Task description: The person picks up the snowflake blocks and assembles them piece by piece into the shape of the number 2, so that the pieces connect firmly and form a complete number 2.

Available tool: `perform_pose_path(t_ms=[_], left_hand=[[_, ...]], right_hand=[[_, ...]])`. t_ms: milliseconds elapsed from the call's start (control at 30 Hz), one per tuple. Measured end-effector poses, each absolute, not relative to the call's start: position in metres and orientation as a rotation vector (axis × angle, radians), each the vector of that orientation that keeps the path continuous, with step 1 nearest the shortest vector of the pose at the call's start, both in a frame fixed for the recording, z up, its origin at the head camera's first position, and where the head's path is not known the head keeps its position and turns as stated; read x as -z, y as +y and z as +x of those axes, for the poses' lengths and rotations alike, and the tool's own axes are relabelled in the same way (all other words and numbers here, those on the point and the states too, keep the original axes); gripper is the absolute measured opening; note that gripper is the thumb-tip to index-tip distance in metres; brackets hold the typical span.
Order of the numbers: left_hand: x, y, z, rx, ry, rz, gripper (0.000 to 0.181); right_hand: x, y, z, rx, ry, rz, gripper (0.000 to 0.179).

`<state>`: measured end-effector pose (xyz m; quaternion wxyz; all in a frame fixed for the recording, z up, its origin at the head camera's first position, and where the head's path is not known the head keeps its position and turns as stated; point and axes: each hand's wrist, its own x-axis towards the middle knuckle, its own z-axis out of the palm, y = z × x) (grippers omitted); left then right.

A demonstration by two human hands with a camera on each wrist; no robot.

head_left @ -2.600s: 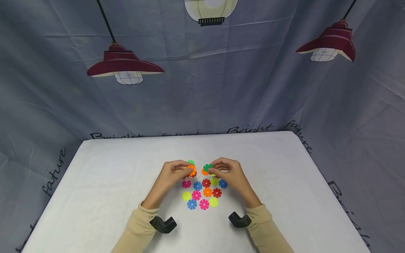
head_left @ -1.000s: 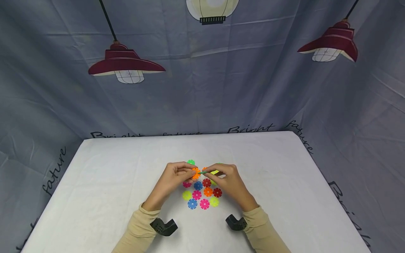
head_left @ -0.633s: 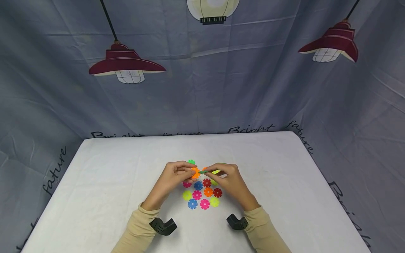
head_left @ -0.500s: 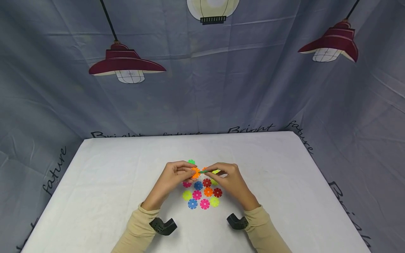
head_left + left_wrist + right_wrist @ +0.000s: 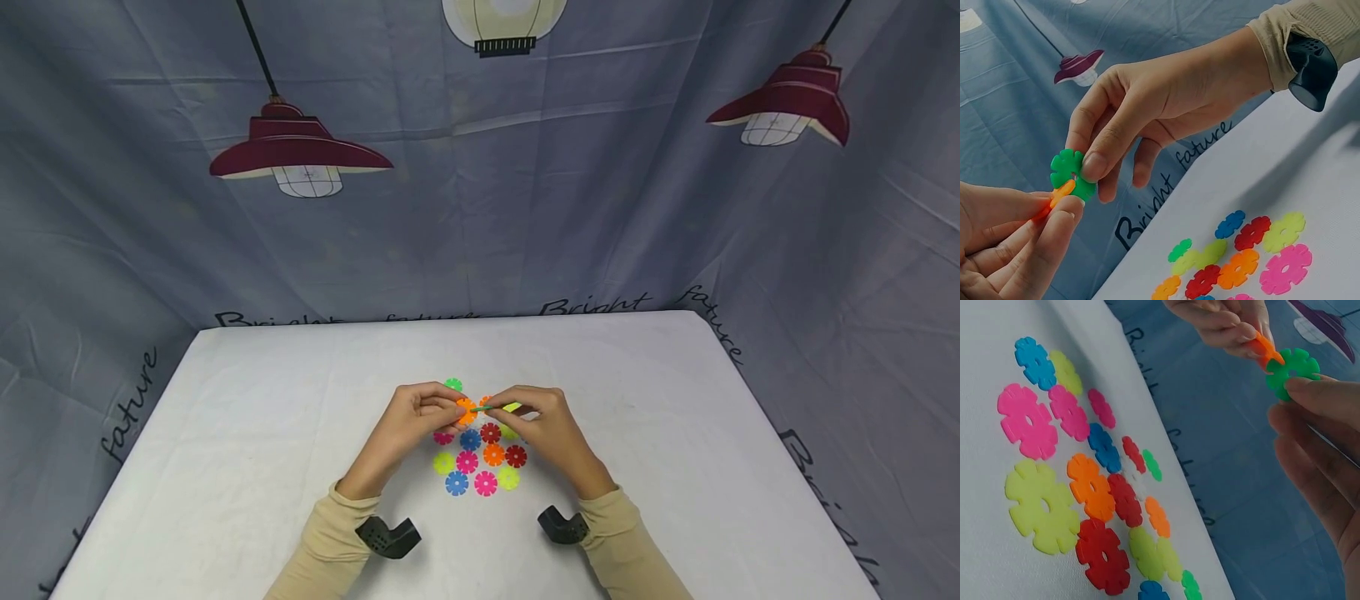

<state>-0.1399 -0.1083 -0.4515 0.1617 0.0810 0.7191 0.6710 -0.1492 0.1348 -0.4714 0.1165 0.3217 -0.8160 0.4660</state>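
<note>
Hands: 2 in view, each gripping 1 notched disc. I have the left hand (image 5: 412, 417) pinching an orange disc (image 5: 467, 411) between thumb and fingers; the right hand (image 5: 546, 421) pinches a green disc (image 5: 1305, 361) likewise. The 2 discs are held up off the counter (image 5: 262, 483), between the hands.

Orientation: in the head view the orange shows its face and the green is nearly edge-on, so I read them as roughly crosswise. In the wrist views the orange edge meets the green's notched rim. Whether the notches have engaged, I cannot tell.

Below: loose discs lie flat on the counter in several colours, a pink disc (image 5: 486, 483) and a blue disc (image 5: 457, 483) among the nearest.

Step in hand (my judgement): joining 2 discs notch to notch, at alignment or early push.

Next move calls for: left hand steady as anchor, notches lined up, then the right pressing straight along the slot. Risk: a skewed push could slip off the rim.
</note>
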Motion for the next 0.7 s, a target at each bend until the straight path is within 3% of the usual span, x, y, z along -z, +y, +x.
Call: perform_pose_path(t_ms=[300,533,700], left_hand=[[0.452,-0.111,-0.140,-1.914,2.107,0.192,0.028],[0.449,-0.113,-0.141,-1.956,2.101,0.152,0.025],[0.448,-0.114,-0.140,-1.956,2.102,0.165,0.025]], right_hand=[[0.472,0.154,-0.157,-1.294,-2.812,0.665,0.032],[0.486,0.178,-0.167,-1.178,-3.180,0.408,0.024],[0.491,0.186,-0.169,-1.165,-3.217,0.423,0.026]])
